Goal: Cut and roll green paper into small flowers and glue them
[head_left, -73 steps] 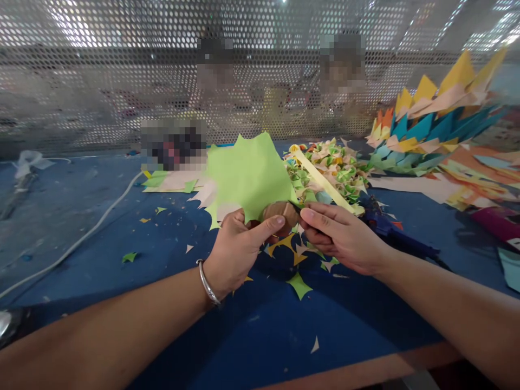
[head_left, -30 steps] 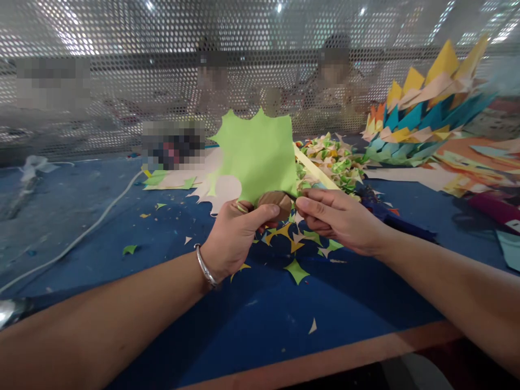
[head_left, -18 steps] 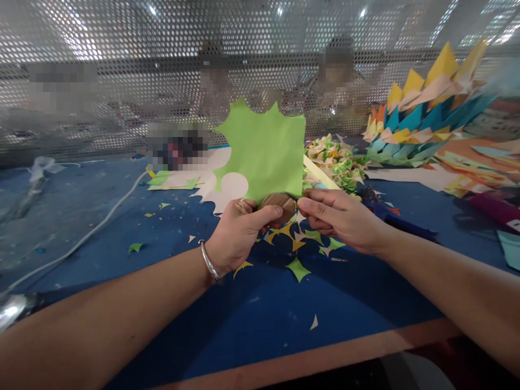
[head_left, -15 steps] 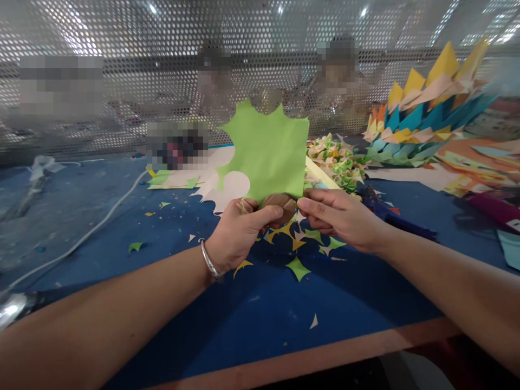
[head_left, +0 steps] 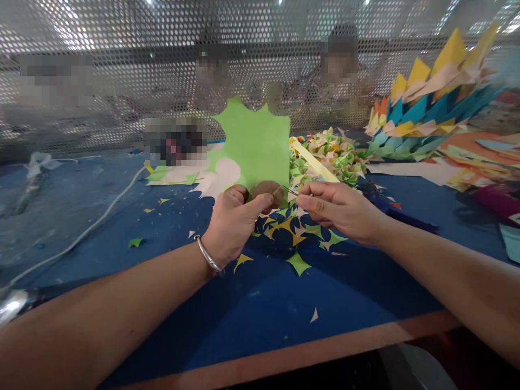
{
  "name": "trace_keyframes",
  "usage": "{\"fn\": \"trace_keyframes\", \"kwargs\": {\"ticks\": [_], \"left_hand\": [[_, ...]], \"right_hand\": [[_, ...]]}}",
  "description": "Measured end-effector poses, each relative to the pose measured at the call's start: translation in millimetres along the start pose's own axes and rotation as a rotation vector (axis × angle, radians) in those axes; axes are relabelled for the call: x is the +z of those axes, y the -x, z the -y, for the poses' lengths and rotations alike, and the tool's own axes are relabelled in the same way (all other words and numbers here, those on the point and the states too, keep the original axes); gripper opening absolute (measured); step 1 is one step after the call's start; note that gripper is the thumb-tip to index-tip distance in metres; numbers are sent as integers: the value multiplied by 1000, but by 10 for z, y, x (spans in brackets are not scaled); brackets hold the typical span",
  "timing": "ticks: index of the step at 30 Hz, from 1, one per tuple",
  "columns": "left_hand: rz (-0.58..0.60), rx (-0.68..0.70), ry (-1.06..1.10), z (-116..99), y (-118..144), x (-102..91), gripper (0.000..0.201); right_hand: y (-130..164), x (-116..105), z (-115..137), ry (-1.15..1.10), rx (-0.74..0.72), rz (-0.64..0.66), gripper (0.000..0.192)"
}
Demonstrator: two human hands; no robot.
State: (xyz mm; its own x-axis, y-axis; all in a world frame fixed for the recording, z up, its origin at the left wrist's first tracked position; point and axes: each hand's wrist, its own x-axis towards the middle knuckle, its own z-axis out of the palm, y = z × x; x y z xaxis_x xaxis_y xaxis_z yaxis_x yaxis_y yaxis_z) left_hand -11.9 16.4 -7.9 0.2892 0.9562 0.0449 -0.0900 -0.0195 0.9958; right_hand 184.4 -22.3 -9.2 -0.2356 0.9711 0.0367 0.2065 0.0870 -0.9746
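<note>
Left hand (head_left: 231, 225) pinches green paper (head_left: 254, 143) and a brown disc (head_left: 266, 192) upright above the counter (head_left: 162, 303). Right hand (head_left: 337, 211) fingers clench small scissors (head_left: 290, 190) at the disc's edge. I judge trimming underway; next cut needs the sheet turned.

a green paper sheet (head_left: 254, 146) with a spiky cut edge is held upright above the blue table (head_left: 260, 303) by the left hand (head_left: 233, 225), together with a brown round disc (head_left: 266, 193) pinched against the sheet's lower edge. a silver bangle (head_left: 208, 254) is worn on the left wrist. the right hand (head_left: 339, 211) is closed on a thin blade-like tool (head_left: 291, 190), whose tip is set at the disc's right edge. small paper scraps (head_left: 298, 262) are scattered under the hands. a heap of folded paper pieces (head_left: 329, 157) and a stack of pointed coloured sheets (head_left: 430, 116) are seen further back on the right, and a white cable (head_left: 81, 235) on the left.
</note>
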Motion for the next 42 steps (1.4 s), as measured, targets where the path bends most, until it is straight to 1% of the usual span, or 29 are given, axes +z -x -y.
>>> {"fn": "trace_keyframes", "kwargs": {"ticks": [2, 4, 8, 9, 13, 16, 19, 22, 25, 27, 30, 35, 39, 42], "left_hand": [[-14, -9, -28, 6, 7, 7, 24], [5, -11, -72, 17, 17, 10, 24], [28, 29, -103, 40, 31, 5, 32], [36, 36, -92, 46, 32, 4, 31], [86, 9, -23, 65, 29, 10, 16], [134, -30, 81, 66, 36, 21, 18], [187, -48, 225, 50, 66, 38, 19], [196, -24, 252, 27, 112, 59, 17], [192, 30, 236, 14, 144, 74, 14], [169, 37, 226, 15, 144, 76, 15], [121, 12, 200, 24, 116, 70, 17], [72, 43, 174, 41, 59, 48, 12], [0, 39, 178, 64, 42, 25, 13], [1, 47, 179, 66, 43, 22, 13]], "right_hand": [[5, 13, -7, 0, -17, -19, 44], [6, 25, -18, 4, -32, -43, 44], [-9, 42, -37, 40, -32, -92, 43], [-15, 48, -35, 51, -41, -101, 42], [-33, 82, 2, 50, -97, -101, 39], [-22, 114, 49, -5, -101, -82, 35], [5, 148, 102, -91, -138, -89, 32], [35, 176, 150, -138, -190, -104, 32], [53, 181, 163, -124, -207, -90, 33], [57, 169, 142, -101, -185, -68, 35], [52, 143, 87, -94, -123, -33, 41], [46, 112, 42, -139, -33, -34, 48], [39, 93, 42, -175, 49, -16, 51], [33, 85, 38, -192, 94, -6, 50]]}}
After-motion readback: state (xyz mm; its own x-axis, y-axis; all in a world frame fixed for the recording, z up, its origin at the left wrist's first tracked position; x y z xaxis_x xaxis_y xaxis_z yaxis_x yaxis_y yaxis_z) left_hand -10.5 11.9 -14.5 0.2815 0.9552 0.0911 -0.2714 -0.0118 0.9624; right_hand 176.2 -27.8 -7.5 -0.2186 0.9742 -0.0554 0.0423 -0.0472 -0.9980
